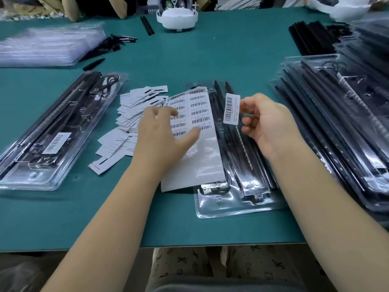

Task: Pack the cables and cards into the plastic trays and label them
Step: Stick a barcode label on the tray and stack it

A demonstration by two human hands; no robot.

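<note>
A clear plastic tray (237, 199) with black cables and rods lies in the middle of the green table. A sheet of barcode labels (200, 114) rests across its left half. My left hand (166, 131) lies on that sheet with fingers spread. My right hand (267, 123) pinches one peeled barcode label (231, 108) and holds it above the tray. A heap of white cards (126, 114) sits left of the sheet. At the left lies a filled tray (25, 173) that carries a label.
A stack of filled trays (341, 123) stands at the right, with black rods (311, 36) behind it. Empty clear trays (48, 45) are piled at the back left beside loose black parts (113, 44). A white holder (176, 17) stands at the far edge.
</note>
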